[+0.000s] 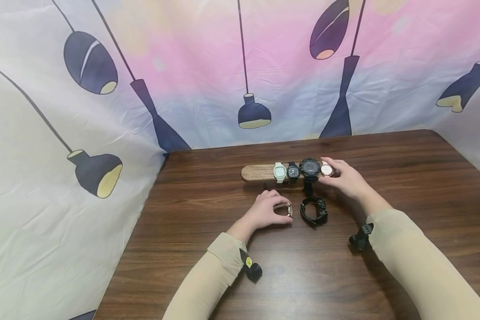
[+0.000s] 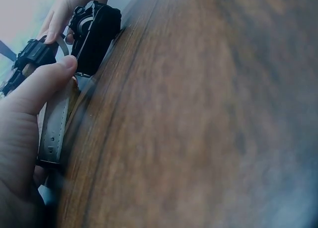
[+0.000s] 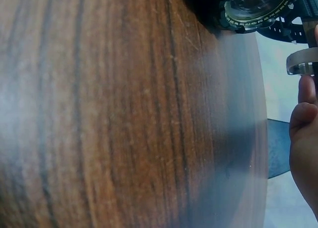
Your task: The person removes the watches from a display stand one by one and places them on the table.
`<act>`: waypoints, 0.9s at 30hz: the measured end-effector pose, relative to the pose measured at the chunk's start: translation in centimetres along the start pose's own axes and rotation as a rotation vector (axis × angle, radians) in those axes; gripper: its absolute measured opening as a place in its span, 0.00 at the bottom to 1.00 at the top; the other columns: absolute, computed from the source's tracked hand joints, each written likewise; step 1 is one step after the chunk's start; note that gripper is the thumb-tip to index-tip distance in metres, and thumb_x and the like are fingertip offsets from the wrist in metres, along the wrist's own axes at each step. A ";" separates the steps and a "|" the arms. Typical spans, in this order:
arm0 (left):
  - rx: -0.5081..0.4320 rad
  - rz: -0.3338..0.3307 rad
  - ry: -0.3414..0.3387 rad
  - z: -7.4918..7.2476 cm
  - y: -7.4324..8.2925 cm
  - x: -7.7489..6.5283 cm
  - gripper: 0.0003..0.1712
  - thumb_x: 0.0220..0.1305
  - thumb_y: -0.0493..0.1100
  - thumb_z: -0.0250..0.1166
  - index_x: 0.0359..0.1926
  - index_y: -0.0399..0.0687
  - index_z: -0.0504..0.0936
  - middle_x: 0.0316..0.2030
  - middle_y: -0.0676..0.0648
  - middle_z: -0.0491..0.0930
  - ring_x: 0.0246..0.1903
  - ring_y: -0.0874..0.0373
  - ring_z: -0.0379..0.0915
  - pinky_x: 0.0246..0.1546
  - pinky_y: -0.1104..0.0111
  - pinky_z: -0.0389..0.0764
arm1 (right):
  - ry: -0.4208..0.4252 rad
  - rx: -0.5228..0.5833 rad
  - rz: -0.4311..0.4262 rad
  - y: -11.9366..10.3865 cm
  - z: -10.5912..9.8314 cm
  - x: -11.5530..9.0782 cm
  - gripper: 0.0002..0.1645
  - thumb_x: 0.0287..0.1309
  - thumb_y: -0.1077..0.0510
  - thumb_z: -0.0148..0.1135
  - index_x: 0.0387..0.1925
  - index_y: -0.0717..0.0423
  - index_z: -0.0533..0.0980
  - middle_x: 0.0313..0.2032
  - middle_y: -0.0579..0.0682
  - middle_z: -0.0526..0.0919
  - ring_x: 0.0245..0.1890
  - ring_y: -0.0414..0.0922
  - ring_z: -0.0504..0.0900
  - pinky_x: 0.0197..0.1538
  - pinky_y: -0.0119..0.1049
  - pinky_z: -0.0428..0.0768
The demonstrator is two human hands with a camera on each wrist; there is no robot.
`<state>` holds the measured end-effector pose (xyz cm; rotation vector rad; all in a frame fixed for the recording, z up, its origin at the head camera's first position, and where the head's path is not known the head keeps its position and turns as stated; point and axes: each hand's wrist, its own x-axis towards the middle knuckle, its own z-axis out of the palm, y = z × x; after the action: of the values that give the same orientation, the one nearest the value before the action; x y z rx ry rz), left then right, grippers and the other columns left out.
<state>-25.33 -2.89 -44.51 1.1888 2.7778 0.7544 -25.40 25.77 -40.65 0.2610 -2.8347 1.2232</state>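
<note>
My left hand [image 1: 266, 211] holds a wristwatch [image 1: 290, 210] between thumb and fingers, low over the table. Its pale strap [image 2: 53, 123] shows below the thumb in the left wrist view. At the right end of a wooden watch bar [image 1: 258, 173], my right hand [image 1: 350, 180] grips a white-strapped wristwatch [image 1: 326, 169], thumb in front and fingers behind. That watch's strap end [image 3: 300, 59] curves beside the fingers in the right wrist view. A mint watch [image 1: 279, 172], a small black watch [image 1: 293, 171] and a large black watch [image 1: 310, 167] sit along the bar.
Another black watch [image 1: 321, 210] stands on its side on the table between my hands, its dial [image 3: 256, 7] facing the right wrist camera. The dark wooden table [image 1: 304, 280] ends at a printed cloth backdrop [image 1: 208, 80].
</note>
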 end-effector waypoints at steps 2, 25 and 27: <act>0.011 -0.008 -0.008 0.1 0.0 0.0 0.26 0.46 0.62 0.71 0.47 0.61 0.82 0.42 0.58 0.73 0.44 0.62 0.63 0.46 0.66 0.64 | 0.000 0.001 -0.001 0.0 0.0 0.0 0.45 0.57 0.43 0.62 0.71 0.53 0.57 0.64 0.64 0.58 0.51 0.57 0.70 0.54 0.54 0.65; 0.077 -0.052 -0.041 0.0 0.5 0.2 0.30 0.46 0.67 0.68 0.51 0.63 0.80 0.42 0.58 0.71 0.45 0.61 0.63 0.46 0.67 0.63 | -0.004 -0.001 0.009 0.0 0.0 0.0 0.46 0.57 0.41 0.62 0.71 0.52 0.56 0.65 0.64 0.57 0.55 0.59 0.67 0.56 0.57 0.63; 0.066 -0.057 -0.042 0.1 0.5 0.2 0.31 0.46 0.67 0.69 0.51 0.63 0.80 0.43 0.58 0.71 0.45 0.61 0.63 0.46 0.67 0.63 | -0.006 -0.002 0.006 -0.1 -0.1 -0.1 0.46 0.56 0.41 0.63 0.71 0.52 0.56 0.66 0.64 0.56 0.56 0.60 0.67 0.57 0.58 0.62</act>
<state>-25.12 -2.41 -44.29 1.1168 2.8093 0.6298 -25.34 25.79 -40.57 0.2563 -2.8432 1.2231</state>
